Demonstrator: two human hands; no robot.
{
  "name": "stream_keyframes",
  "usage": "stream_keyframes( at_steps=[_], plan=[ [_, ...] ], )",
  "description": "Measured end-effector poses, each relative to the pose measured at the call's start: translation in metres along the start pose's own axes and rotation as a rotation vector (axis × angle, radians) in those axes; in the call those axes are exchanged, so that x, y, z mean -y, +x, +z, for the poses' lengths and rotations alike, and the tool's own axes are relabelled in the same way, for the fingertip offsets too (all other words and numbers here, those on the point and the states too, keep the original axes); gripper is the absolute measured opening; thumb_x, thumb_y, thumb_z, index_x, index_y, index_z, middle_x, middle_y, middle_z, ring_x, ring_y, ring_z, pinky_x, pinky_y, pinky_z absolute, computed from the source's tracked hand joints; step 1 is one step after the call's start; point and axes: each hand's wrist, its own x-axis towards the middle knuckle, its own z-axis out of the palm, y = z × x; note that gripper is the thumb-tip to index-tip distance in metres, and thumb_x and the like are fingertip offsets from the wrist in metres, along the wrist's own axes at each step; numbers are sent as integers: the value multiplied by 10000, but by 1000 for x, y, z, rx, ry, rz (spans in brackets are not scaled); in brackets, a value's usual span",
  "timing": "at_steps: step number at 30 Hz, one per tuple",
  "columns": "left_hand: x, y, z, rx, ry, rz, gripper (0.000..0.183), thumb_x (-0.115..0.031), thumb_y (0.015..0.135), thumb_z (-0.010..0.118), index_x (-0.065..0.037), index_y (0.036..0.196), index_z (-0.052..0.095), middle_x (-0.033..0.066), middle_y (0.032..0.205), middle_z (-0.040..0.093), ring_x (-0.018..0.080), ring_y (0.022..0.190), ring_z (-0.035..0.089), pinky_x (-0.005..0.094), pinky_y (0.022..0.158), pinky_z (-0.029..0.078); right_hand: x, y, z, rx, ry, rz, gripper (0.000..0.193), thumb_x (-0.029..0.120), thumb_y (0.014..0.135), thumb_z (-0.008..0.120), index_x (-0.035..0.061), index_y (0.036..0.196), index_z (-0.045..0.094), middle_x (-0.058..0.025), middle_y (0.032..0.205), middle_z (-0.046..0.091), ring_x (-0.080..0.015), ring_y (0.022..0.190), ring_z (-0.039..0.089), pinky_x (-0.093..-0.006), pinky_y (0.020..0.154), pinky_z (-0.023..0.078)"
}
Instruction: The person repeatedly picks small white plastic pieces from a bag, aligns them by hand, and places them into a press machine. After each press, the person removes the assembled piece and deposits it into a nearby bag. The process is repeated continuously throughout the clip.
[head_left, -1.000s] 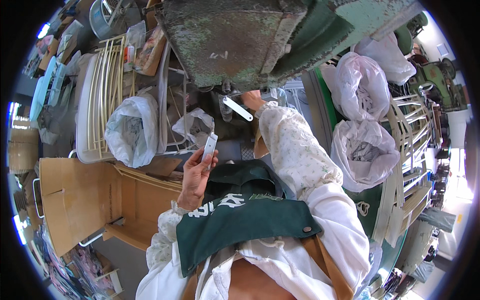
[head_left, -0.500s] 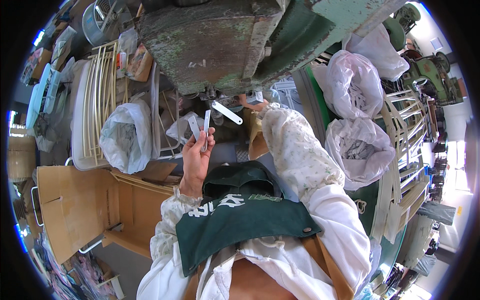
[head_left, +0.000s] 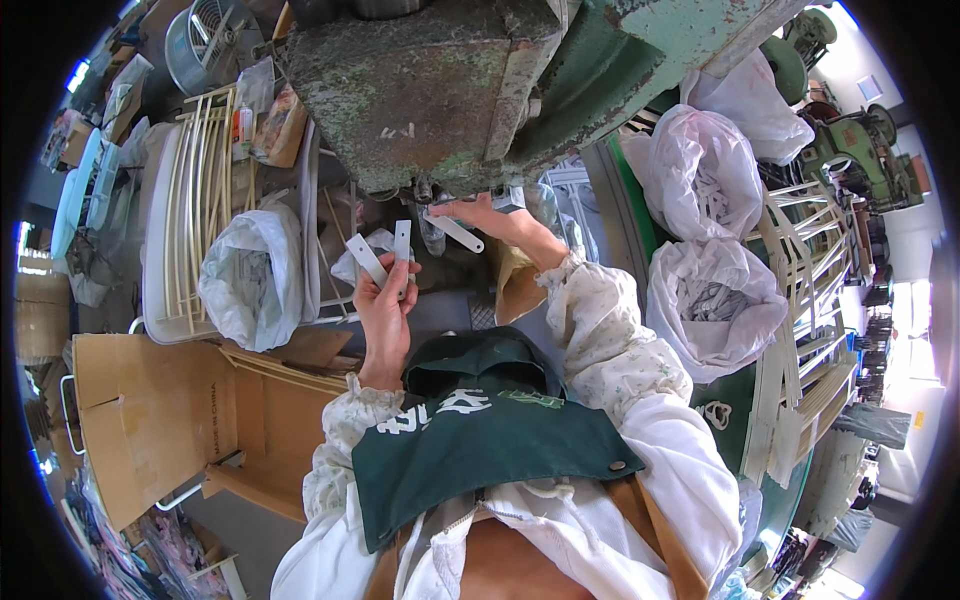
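Observation:
Two flat white strips, one a tilted strip (head_left: pixel 366 258) with small holes and the other a more upright strip (head_left: pixel 402 243), fan out from my left hand (head_left: pixel 383 318), its fingers closed round their lower ends. Below the front of a worn green machine (head_left: pixel 420 110), my right hand (head_left: pixel 512 228) reaches in from the right. Its fingers are closed at the upper end of a third white strip (head_left: pixel 461 235), which slants down toward me with a hole at its free end. The machine partly hides where that strip's upper end sits.
White plastic bags of strips stand at the left (head_left: pixel 252 280) and right (head_left: pixel 712 300). An open cardboard box (head_left: pixel 150 420) lies at lower left. Long pale slats (head_left: pixel 195 200) lean by the left bag, and more slats (head_left: pixel 815 290) are stacked far right.
My right hand has come out from behind the machine's right side and moved left to the slanted strip. My left hand has shifted slightly left and down, and its two strips have tilted left.

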Motion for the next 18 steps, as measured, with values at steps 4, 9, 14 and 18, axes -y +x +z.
stream_keyframes(
  at_steps=[4,9,14,18],
  plan=[
    [-10,-2,-1,-5,76,72,163,-78,887,620,-26,1029,561,109,808,643,72,489,453,186,440,301,11,-6,15,-18,-275,-173,193,67,735,759,-14,877,657,-25,800,671,-110,721,584,-281,673,491],
    [-14,-1,-3,-2,95,97,141,-69,886,617,-20,1009,568,105,790,640,65,486,449,186,436,305,1,1,20,-14,-376,-168,195,122,754,758,-19,844,658,-33,769,666,-104,703,583,-283,645,490],
    [-23,3,17,17,164,145,140,-41,880,616,-4,1003,560,104,775,637,63,485,452,182,434,317,-21,11,8,-46,-424,-267,224,159,751,768,-19,811,647,-40,741,654,-109,672,571,-291,620,477],
    [-25,14,28,38,199,168,125,-6,858,620,10,969,565,99,738,633,52,456,450,178,406,310,33,-31,14,94,-620,-2,231,224,807,714,2,827,655,-32,697,656,-98,635,547,-278,593,448]
  ],
)
